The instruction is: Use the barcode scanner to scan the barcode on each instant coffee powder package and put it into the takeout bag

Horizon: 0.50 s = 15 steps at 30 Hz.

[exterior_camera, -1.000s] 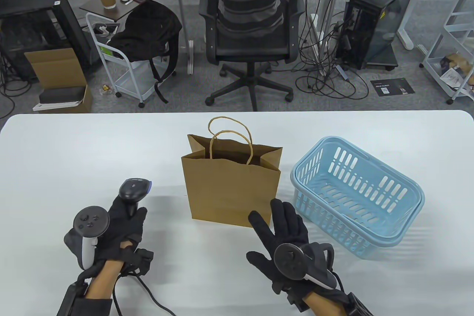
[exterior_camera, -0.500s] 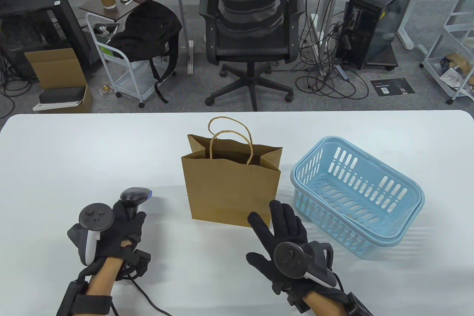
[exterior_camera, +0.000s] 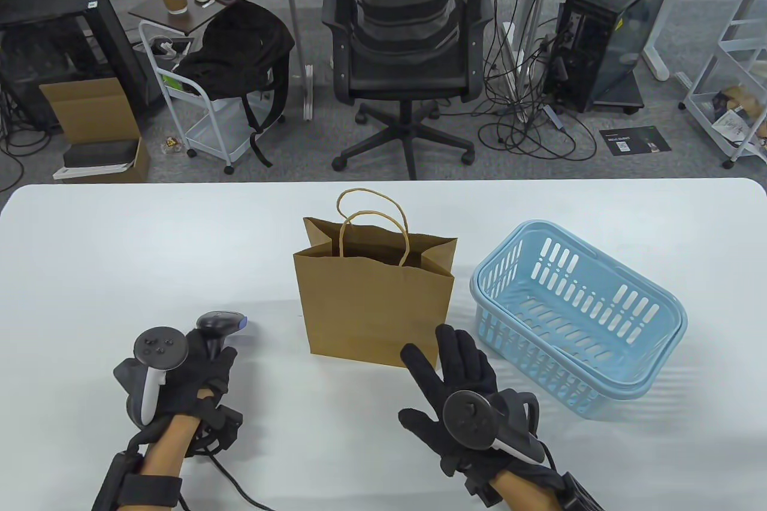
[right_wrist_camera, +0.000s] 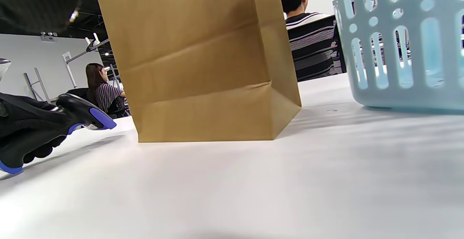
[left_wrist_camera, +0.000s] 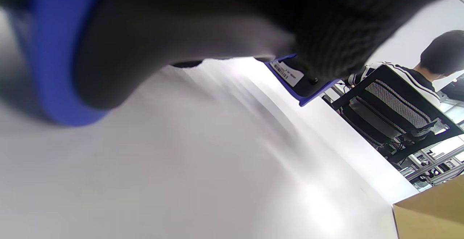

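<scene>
the white table (exterior_camera: 120,247) carries an upright brown takeout bag (exterior_camera: 374,307) at its middle and a light blue basket (exterior_camera: 575,313) just right of it. the left hand (exterior_camera: 198,370) grips the barcode scanner (exterior_camera: 219,325) low over the surface; the right hand (exterior_camera: 461,379) rests flat with fingers spread beside the bag. no coffee package shows. behind stand an office chair (exterior_camera: 407,38) and a computer tower (exterior_camera: 611,32).

White table (exterior_camera: 120,247): brown paper bag (exterior_camera: 374,313) upright at centre, blue basket (exterior_camera: 578,319) right.

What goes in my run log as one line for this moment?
left hand: grips barcode scanner | right hand: open on table | takeout bag: upright | basket: no packages visible
</scene>
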{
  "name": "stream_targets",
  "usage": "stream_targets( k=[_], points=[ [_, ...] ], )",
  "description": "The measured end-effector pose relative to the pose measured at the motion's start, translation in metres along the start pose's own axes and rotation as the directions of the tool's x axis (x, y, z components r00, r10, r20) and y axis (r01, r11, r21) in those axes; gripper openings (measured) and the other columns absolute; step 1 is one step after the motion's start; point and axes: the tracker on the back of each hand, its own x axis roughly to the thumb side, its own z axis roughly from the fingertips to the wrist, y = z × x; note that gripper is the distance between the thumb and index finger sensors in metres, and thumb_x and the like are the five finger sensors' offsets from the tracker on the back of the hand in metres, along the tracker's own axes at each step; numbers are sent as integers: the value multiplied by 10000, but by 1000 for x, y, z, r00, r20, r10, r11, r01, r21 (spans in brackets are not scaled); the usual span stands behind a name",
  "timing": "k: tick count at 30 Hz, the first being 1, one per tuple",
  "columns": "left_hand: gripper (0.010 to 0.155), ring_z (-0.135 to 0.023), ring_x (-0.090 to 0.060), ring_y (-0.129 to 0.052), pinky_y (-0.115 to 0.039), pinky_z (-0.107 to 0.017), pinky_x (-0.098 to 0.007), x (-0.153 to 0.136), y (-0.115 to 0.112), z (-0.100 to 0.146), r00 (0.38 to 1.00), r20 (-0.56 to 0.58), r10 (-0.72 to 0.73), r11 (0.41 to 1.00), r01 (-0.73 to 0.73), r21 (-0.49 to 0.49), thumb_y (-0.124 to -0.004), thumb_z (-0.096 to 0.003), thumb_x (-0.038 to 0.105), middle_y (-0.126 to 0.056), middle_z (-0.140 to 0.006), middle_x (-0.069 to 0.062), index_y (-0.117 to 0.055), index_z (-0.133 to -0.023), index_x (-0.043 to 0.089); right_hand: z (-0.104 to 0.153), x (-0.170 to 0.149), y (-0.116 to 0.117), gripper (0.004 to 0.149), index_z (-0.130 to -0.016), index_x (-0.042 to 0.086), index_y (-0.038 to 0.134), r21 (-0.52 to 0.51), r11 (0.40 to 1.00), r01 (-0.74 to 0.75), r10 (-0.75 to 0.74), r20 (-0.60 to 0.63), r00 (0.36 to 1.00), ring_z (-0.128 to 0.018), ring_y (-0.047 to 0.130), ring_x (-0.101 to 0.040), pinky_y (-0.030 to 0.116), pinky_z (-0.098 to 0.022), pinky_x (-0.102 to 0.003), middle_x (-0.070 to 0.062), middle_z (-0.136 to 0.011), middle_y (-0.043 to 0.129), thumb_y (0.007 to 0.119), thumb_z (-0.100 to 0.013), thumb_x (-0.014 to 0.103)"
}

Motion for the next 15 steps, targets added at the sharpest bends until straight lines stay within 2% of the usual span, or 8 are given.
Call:
stream_targets(
  k=[15],
  points=[
    [787, -856, -212, -825, -672, -722, -477, 1, -2, -1, 995, -28, -97, 995, 97, -19, -821, -431, 580, -737, -981, 60, -510, -1068, 240, -1, 0, 0, 869, -1131, 504, 206, 15, 1000, 5, -5, -1, 1000, -1126, 146, -433, 313, -833, -594, -165, -1215, 19, 697, -453, 737]
  ],
)
